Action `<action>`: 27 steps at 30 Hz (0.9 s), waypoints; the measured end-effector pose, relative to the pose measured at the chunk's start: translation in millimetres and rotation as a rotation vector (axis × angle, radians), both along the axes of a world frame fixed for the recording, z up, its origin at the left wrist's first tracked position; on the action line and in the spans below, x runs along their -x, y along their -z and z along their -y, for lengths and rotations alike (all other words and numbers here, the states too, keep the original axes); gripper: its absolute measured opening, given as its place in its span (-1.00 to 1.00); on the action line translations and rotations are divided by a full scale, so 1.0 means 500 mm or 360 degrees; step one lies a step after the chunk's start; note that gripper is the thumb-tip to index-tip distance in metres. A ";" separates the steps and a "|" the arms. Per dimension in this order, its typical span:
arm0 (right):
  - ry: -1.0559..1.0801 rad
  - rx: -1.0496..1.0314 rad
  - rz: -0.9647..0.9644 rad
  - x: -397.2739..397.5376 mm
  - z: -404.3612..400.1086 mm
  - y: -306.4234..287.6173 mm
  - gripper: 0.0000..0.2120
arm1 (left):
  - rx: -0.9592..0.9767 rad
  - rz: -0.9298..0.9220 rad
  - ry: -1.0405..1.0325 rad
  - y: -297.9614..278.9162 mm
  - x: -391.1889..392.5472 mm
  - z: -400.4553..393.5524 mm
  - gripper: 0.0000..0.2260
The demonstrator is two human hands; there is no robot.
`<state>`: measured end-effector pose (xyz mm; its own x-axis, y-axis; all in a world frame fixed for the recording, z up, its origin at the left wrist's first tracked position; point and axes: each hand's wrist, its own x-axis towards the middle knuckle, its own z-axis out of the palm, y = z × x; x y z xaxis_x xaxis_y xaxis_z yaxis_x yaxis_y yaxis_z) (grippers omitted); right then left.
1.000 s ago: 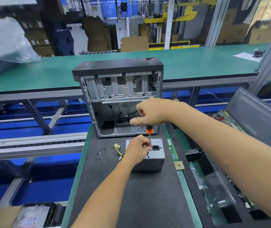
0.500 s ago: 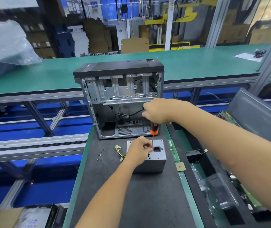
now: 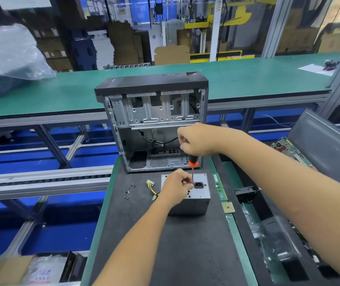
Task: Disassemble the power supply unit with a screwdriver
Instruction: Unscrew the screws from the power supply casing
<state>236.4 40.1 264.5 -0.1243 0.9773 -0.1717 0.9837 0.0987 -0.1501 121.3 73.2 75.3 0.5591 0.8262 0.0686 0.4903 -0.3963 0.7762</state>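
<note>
Screwdriver (image 3: 192, 170) now upright on grey boxy PSU (image 3: 196, 198).

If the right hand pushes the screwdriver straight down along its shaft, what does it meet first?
The right hand holds the screwdriver nearly upright. Its tip would probably first meet the top face of the power supply unit, just left of the socket, beside the left hand. The exact contact point is hidden.

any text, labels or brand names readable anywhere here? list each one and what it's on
None can be read.
RAM stick: label print, too small.
Blue signs in the background: characters, blurred.
Packet in the cardboard box: red print, blurred.
Computer case top: red mark, no legible word.
Power supply unit: no text visible.
</note>
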 end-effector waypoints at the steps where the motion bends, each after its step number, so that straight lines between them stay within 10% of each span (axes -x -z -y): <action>1: -0.0034 0.0078 -0.0069 -0.001 0.004 -0.003 -0.86 | -0.0007 -0.0007 0.0007 0.000 0.000 0.000 -0.94; 9: 0.0079 -0.0050 0.0315 -0.010 0.016 -0.007 -0.70 | 0.0076 0.0035 0.0014 -0.007 0.001 0.003 -0.88; 13: -0.0020 0.0101 0.0102 -0.024 0.014 -0.006 -0.92 | 0.0069 0.0053 0.0023 -0.008 0.001 0.004 -0.87; 23: 0.0070 0.0120 0.0224 -0.004 0.022 -0.013 -0.44 | 0.0042 0.0049 0.0032 -0.007 0.002 0.005 -0.84; 27: -0.0165 -0.0032 0.0335 0.001 0.018 -0.013 -0.82 | 0.0051 0.0050 0.0040 -0.006 0.003 0.002 -0.82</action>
